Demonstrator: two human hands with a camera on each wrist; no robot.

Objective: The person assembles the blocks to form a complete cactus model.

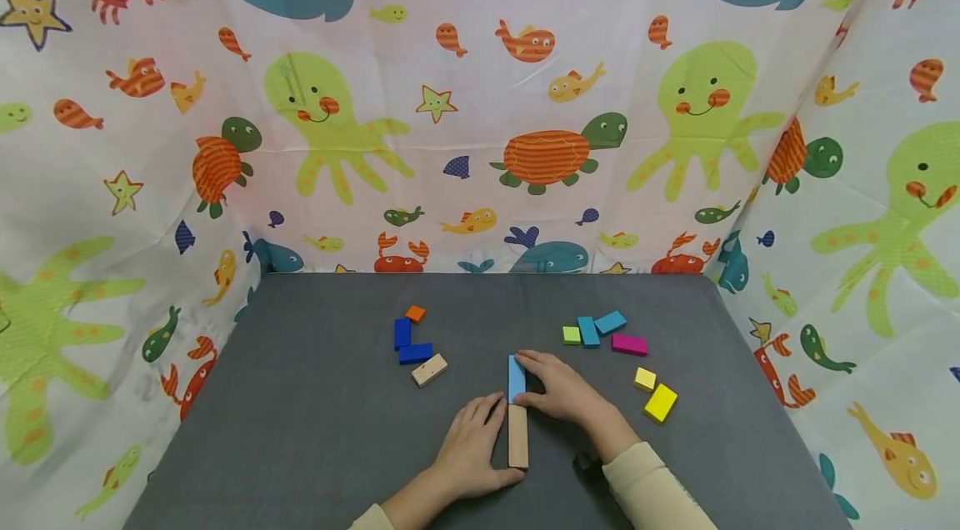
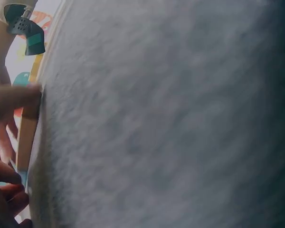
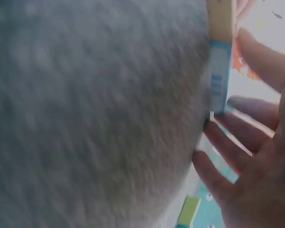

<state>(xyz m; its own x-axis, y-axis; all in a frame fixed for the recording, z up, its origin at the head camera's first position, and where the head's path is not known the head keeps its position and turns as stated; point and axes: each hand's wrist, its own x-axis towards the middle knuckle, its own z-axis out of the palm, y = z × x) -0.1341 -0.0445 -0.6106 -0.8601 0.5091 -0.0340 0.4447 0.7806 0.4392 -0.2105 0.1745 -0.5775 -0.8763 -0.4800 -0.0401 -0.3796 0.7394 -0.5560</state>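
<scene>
A plain wooden block (image 1: 517, 437) and a light blue block (image 1: 516, 380) lie end to end in one line, touching. The left hand (image 1: 468, 447) spans the wooden block, thumb at its near end and a fingertip by the join. In the left wrist view a thumb (image 2: 16, 97) crosses in front of the wooden block (image 2: 26, 142). The right hand (image 1: 562, 390) holds the light blue block between an index finger at the far end and a thumb low on the right side. The right wrist view shows its other fingers spread beside the blue block (image 3: 219, 78).
Left of the line lie two dark blue blocks (image 1: 416, 353), an orange one (image 1: 416, 314) and a wooden one (image 1: 430, 371). To the right are green (image 1: 572, 336), two blue (image 1: 588, 332), magenta (image 1: 629, 344) and two yellow blocks (image 1: 661, 403). Patterned cloth surrounds the grey table (image 1: 315, 397).
</scene>
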